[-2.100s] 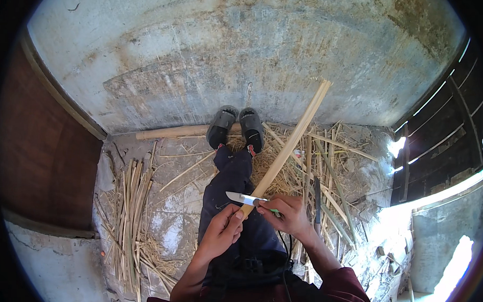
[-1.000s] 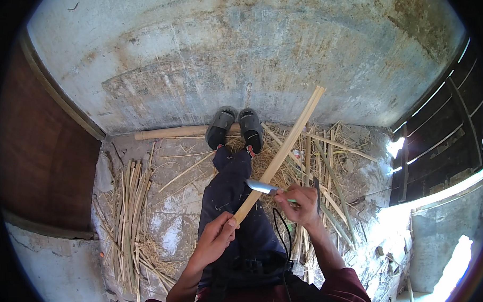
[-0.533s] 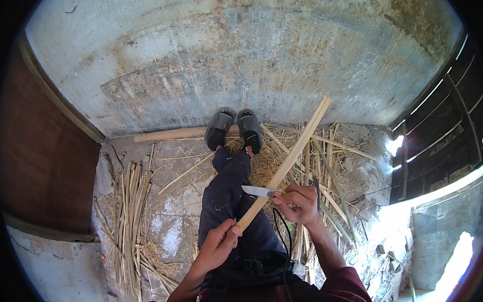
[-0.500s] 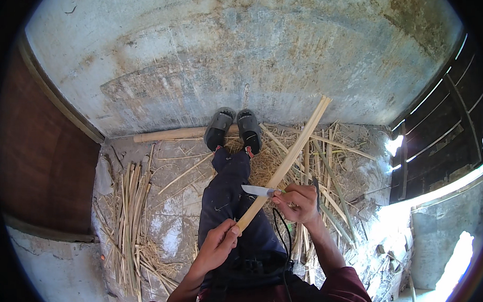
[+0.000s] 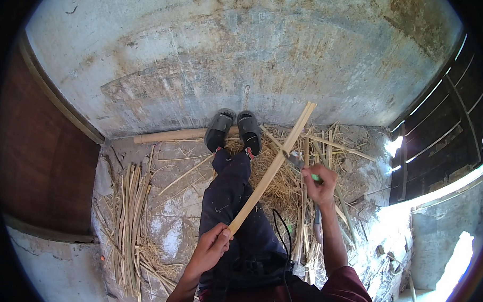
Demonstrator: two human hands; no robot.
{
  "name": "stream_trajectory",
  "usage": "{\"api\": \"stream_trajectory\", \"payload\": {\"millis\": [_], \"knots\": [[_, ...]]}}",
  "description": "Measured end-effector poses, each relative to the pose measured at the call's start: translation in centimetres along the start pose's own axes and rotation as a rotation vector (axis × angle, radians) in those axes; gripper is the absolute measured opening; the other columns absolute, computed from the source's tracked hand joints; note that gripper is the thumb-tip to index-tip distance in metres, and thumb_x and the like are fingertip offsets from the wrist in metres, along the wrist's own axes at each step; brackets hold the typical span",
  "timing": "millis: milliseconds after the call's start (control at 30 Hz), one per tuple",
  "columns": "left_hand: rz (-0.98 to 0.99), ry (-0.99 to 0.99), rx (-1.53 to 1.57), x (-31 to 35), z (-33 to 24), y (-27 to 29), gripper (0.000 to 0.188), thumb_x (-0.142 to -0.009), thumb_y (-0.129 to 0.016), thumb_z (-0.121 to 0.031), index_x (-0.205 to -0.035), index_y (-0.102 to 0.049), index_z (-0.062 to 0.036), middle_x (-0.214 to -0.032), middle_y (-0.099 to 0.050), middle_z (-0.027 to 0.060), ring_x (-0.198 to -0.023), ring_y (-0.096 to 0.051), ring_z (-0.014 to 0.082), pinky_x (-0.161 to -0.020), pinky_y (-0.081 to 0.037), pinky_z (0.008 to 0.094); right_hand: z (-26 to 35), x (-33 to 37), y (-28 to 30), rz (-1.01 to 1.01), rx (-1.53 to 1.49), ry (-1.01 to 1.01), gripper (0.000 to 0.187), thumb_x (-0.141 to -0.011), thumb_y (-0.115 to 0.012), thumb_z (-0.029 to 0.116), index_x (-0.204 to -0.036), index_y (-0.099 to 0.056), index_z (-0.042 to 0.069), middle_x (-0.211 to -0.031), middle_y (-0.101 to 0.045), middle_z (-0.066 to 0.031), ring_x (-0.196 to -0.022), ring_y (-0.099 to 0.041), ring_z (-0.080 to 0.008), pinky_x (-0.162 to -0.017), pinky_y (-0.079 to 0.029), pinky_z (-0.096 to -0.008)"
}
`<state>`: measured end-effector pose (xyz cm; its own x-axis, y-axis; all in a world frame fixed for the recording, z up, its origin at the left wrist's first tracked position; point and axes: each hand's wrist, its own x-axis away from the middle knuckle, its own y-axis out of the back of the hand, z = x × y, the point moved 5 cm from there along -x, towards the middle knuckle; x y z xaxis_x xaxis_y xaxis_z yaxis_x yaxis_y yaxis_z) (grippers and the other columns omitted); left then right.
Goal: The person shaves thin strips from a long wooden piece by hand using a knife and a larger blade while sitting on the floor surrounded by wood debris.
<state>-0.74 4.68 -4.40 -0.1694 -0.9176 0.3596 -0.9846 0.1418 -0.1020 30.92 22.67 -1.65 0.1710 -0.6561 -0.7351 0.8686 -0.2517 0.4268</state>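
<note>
A long, pale bamboo strip slants from near my lap toward the far right, over my right leg. My left hand is closed round its near end, thumb on top. Closed on the green handle of a knife is my right hand. The knife's blade lies against the strip's right edge, past its middle, where the strip looks split or overlapped along its far part. I cannot tell how deep the blade sits.
A bundle of thin bamboo sticks lies left of my legs. Fibrous shavings and more sticks cover the floor at right, with a curved grey tool handle beside my forearm. A thick pole lies along the wall.
My right hand has carried the knife away from me and rightward, farther along the strip. The strip's far end has shifted slightly left and nearer; my left hand moved a little left.
</note>
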Motion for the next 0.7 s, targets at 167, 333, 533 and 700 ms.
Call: {"api": "stream_trajectory", "payload": {"millis": [167,333,533,700], "knots": [[0.004,0.047,0.039,-0.1,0.7,-0.1,0.031,-0.121,-0.051,-0.034,-0.106,-0.059,-0.0073,-0.074,-0.045,-0.0056,-0.060,-0.035,0.0021,-0.053,-0.029,0.0216,0.8,0.8,-0.1,0.023,0.027,-0.114,0.014,-0.092,-0.086,0.002,-0.089,-0.073,-0.001,-0.078,-0.076,-0.0132,-0.064,-0.074,-0.0204,-0.057,-0.053,-0.0320],[0.025,0.053,-0.025,-0.3,2.1,-0.8,0.030,-0.119,-0.055,-0.030,-0.106,-0.063,-0.0034,-0.074,-0.052,-0.0023,-0.066,-0.049,0.0053,-0.061,-0.041,0.0251,3.2,0.3,-1.6,0.076,-0.014,0.019,0.014,-0.092,-0.087,0.006,-0.089,-0.074,0.004,-0.077,-0.076,-0.0094,-0.059,-0.073,-0.0229,-0.053,-0.052,-0.0330],[0.016,0.010,-0.150,0.3,1.1,-1.1,0.031,-0.118,-0.055,-0.030,-0.107,-0.064,-0.0023,-0.073,-0.055,0.0006,-0.069,-0.056,0.0073,-0.065,-0.046,0.0270,0.9,-0.8,0.2,0.012,-0.091,0.031,0.015,-0.091,-0.086,0.001,-0.086,-0.072,0.000,-0.072,-0.071,-0.0121,-0.057,-0.065,-0.0199,-0.052,-0.045,-0.0324],[0.028,0.026,-0.116,1.1,1.4,-0.5,0.032,-0.118,-0.056,-0.032,-0.106,-0.065,-0.0026,-0.076,-0.057,-0.0002,-0.071,-0.059,0.0073,-0.066,-0.048,0.0269,0.0,-1.0,0.4,0.037,-0.090,0.030,0.018,-0.093,-0.086,0.006,-0.084,-0.071,0.002,-0.070,-0.070,-0.0090,-0.056,-0.064,-0.0170,-0.051,-0.044,-0.0326]]}}
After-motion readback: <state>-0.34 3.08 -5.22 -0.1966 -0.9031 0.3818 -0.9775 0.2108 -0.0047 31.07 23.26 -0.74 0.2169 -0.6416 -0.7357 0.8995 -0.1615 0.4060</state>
